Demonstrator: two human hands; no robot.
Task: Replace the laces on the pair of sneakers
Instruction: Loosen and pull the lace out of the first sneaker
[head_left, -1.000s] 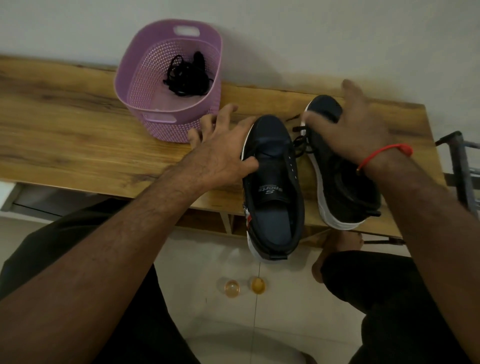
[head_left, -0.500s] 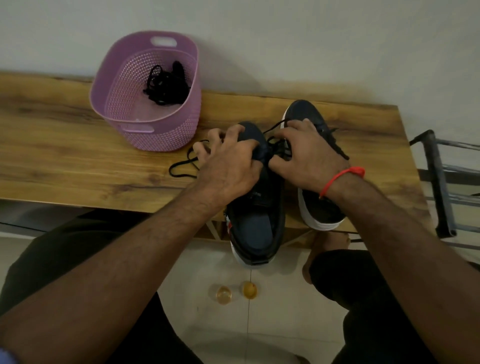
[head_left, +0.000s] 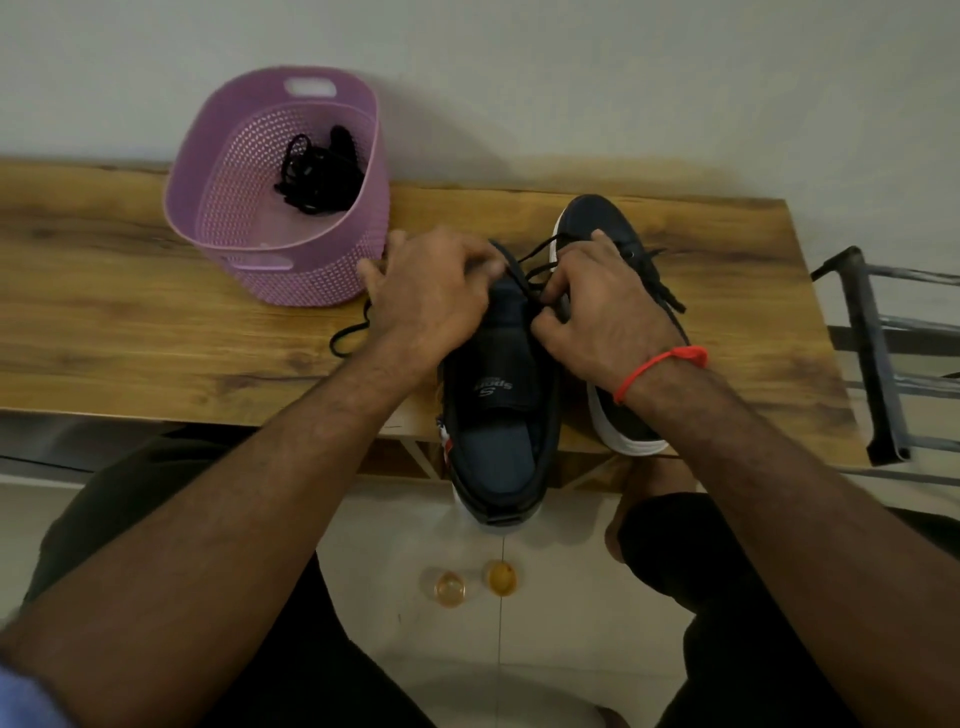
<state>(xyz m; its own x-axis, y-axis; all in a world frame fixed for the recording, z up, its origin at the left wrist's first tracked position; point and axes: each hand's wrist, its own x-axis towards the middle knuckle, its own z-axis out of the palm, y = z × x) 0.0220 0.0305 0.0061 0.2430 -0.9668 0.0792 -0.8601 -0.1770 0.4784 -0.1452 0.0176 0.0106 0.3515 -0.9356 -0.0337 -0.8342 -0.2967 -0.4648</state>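
Two dark navy sneakers with white soles lie on the wooden table. The near sneaker (head_left: 501, 410) hangs its heel over the front edge. The second sneaker (head_left: 613, 234) lies to its right, partly under my right wrist. My left hand (head_left: 431, 296) curls over the near sneaker's toe and lacing area. My right hand (head_left: 597, 306) pinches the black lace (head_left: 535, 270) at the eyelets. One lace end (head_left: 348, 338) loops on the table left of my left hand.
A purple perforated basket (head_left: 311, 280) stands at the back left with a bundle of black laces (head_left: 319, 176) inside. A dark metal rack (head_left: 878, 353) is off the table's right end. Two small amber objects (head_left: 475, 584) lie on the tiled floor below.
Both hands went from resting flat on the two sneakers to closing over the near sneaker's lacing. A lace end has come out onto the table at the left.
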